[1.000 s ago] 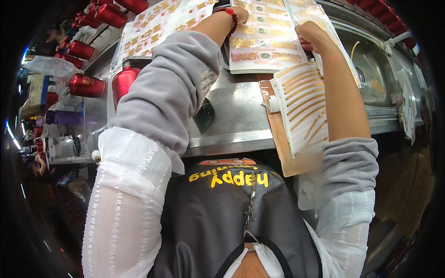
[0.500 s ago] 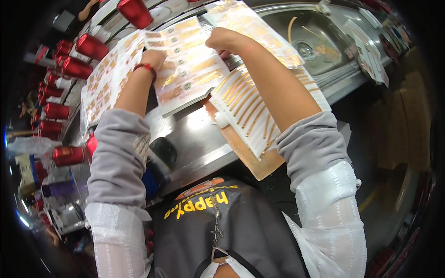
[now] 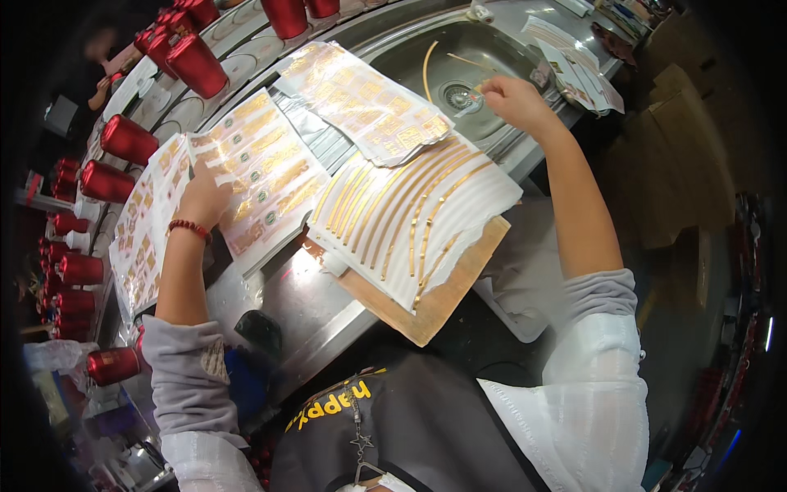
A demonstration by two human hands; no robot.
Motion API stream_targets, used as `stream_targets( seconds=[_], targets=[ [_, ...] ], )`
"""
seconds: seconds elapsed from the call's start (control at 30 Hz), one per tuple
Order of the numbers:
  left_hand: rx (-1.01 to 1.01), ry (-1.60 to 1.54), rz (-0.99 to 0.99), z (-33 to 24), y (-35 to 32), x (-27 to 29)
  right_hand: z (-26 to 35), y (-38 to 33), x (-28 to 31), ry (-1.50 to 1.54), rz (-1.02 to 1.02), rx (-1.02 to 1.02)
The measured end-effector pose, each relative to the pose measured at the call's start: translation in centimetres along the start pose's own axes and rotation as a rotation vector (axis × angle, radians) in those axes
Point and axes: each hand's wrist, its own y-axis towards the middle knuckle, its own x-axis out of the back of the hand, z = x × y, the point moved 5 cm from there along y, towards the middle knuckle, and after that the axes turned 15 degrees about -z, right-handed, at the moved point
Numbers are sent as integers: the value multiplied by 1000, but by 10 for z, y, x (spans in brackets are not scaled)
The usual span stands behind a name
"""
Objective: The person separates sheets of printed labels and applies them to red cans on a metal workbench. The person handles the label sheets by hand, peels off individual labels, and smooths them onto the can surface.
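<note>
My left hand [image 3: 205, 197] rests at the left edge of a stack of gold-printed decal sheets [image 3: 266, 168], a finger stretched out on it and the others partly hidden. Over the metal sink [image 3: 410, 61], my right hand [image 3: 518, 105] is closed in a pinch on a small piece, pale and clear-looking, too small to make out fully. Another pile of gold decal sheets [image 3: 361, 98] lies between my hands. Nearer me, a white sheet with curved gold strips [image 3: 410, 205] sits on a brown board [image 3: 434, 316]. More patterned sheets [image 3: 147, 221] lie left of my left hand.
Red metallic cups [image 3: 129, 139] stand along the conveyor [image 3: 238, 45] at the far left. Gold strips [image 3: 429, 70] lie in the sink. Further sheets [image 3: 578, 70] rest on its right ledge. A dark rounded object [image 3: 258, 328] sits by the counter's front edge.
My right hand has moved right, from the decal stacks to over the sink, with a small piece in its fingers. My left hand stays by its stack. The view has shifted and turned.
</note>
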Motion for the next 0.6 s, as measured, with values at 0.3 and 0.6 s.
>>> stream_targets(
  seconds=[0.3,0.6],
  targets=[
    [-224,15,-193,-35,-27,78,-222,-47,121,747,-741,-972],
    [-198,-255,-200,-34,-69,118,-308,11,128,805,-749,-1157]
  ],
)
